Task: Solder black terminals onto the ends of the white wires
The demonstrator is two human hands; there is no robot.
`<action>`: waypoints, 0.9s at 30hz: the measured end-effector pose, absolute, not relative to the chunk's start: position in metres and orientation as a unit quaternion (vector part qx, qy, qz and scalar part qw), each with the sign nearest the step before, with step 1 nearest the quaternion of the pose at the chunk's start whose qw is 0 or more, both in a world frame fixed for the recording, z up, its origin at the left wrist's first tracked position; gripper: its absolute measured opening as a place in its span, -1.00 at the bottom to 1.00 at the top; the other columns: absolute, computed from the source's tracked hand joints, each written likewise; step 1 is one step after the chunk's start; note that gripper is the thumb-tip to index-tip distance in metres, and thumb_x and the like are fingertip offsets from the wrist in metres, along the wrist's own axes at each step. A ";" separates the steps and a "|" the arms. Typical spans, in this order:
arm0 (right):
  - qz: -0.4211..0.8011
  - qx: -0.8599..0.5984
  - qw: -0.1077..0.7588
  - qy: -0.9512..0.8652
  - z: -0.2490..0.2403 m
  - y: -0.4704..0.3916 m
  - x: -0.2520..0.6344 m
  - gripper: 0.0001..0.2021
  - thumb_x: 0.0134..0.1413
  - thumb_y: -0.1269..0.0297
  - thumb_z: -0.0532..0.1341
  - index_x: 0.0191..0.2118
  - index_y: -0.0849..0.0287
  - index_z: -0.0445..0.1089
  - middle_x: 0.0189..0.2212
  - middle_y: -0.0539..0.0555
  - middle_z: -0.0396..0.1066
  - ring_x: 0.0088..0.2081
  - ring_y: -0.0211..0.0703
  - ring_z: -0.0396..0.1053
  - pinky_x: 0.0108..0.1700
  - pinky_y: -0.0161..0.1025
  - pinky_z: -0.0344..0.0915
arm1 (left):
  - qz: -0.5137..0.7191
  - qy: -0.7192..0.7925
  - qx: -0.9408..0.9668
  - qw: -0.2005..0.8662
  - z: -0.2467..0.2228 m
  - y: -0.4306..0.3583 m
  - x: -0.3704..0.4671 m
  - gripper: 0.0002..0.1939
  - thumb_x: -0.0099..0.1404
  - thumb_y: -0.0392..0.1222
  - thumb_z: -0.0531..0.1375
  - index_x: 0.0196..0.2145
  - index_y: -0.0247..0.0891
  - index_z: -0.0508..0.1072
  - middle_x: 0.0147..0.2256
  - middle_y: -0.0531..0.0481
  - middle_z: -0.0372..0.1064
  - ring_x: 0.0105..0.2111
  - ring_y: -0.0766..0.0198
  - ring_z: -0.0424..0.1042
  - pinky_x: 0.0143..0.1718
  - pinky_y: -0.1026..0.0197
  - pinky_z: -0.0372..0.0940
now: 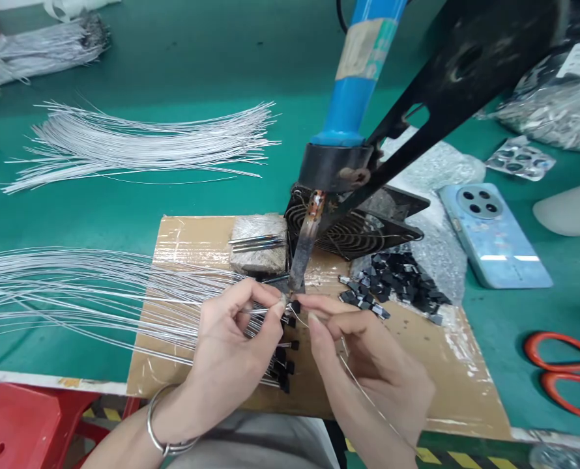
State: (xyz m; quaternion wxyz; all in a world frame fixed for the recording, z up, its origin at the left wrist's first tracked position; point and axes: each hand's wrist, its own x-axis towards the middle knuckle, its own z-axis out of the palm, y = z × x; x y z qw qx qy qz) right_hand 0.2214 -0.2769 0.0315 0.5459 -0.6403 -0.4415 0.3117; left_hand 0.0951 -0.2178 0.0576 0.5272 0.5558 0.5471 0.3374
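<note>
A blue-handled soldering iron [351, 85], clamped in a black metal arm [446, 98], points down at the cardboard sheet [446, 384]. Just under its tip, my left hand [238, 345] pinches the end of a thin white wire. My right hand [368, 365] closes its fingers on a thin strand of solder wire [368, 397], which trails down past the wrist. Its free end reaches the small black part by my left fingertips. Several white wires with black ends [283, 368] lie beneath and beside my left hand. My fingertips partly hide the joint at the tip.
A small black fan [353, 228] stands behind the iron, beside a block with thin rods [258, 242]. Loose black connectors [400, 283] are heaped at right. Further out lie a white wire bundle [148, 143], a blue phone [495, 234] and red-handled scissors [564, 374].
</note>
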 end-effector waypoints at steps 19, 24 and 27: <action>0.371 -0.645 0.555 -0.372 0.034 -0.266 0.224 -0.75 0.15 0.29 0.32 -0.51 0.06 0.30 -0.22 0.02 0.61 -0.13 -0.13 0.57 -0.12 -0.28 0.42 | 0.303 0.574 0.565 0.509 0.064 -0.206 0.095 -0.89 0.24 -0.30 0.22 -0.46 -0.26 0.46 -0.44 0.00 0.49 -0.50 0.32 0.31 -0.54 0.26 0.09; 0.374 -0.650 0.556 -0.359 0.037 -0.264 0.224 -0.75 0.14 0.28 0.33 -0.51 0.05 0.31 -0.20 0.01 0.62 -0.13 -0.11 0.56 -0.16 -0.27 0.40 | 0.299 0.579 0.558 0.514 0.067 -0.204 0.096 -0.88 0.24 -0.28 0.21 -0.46 -0.27 0.48 -0.42 -0.03 0.50 -0.43 0.26 0.41 -0.52 0.26 0.13; 0.378 -0.655 0.552 -0.350 0.039 -0.263 0.224 -0.75 0.15 0.26 0.33 -0.50 0.06 0.31 -0.20 0.05 0.61 -0.11 -0.06 0.55 -0.12 -0.21 0.40 | 0.303 0.576 0.555 0.517 0.068 -0.204 0.097 -0.90 0.23 -0.29 0.22 -0.45 -0.26 0.48 -0.41 -0.03 0.52 -0.40 0.24 0.45 -0.51 0.26 0.17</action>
